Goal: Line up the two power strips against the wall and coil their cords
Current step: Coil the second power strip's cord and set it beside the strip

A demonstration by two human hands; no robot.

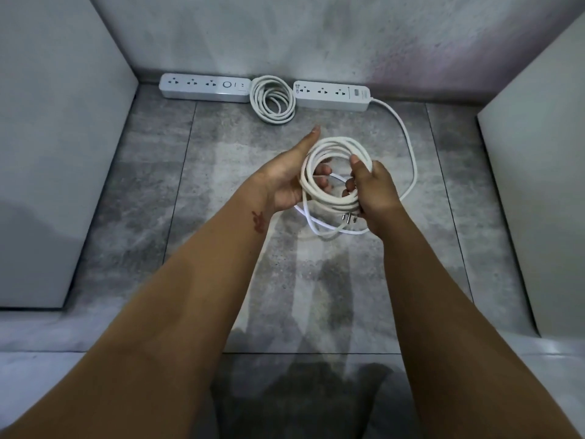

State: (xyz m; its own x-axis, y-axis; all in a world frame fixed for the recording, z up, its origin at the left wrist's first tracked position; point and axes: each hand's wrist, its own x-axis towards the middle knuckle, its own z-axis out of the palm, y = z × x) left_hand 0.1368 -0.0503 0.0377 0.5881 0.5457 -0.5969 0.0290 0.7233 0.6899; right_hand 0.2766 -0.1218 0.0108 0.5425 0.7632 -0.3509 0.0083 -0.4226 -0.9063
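Observation:
Two white power strips lie end to end against the back wall: the left strip (204, 88) and the right strip (332, 94). A coiled white cord (273, 99) rests on the floor between them. The right strip's cord (408, 137) curves along the floor to a coil (335, 147) that I hold above the floor. My left hand (289, 175) grips the coil's left side with its fingers through the loops. My right hand (373, 191) clasps the right side. The plug (348, 219) sticks out below my right hand.
Grey tiled floor (221, 185) in a recess. White panels stand at the left (47, 153) and the right (538, 185). A grey wall (285, 36) closes the back.

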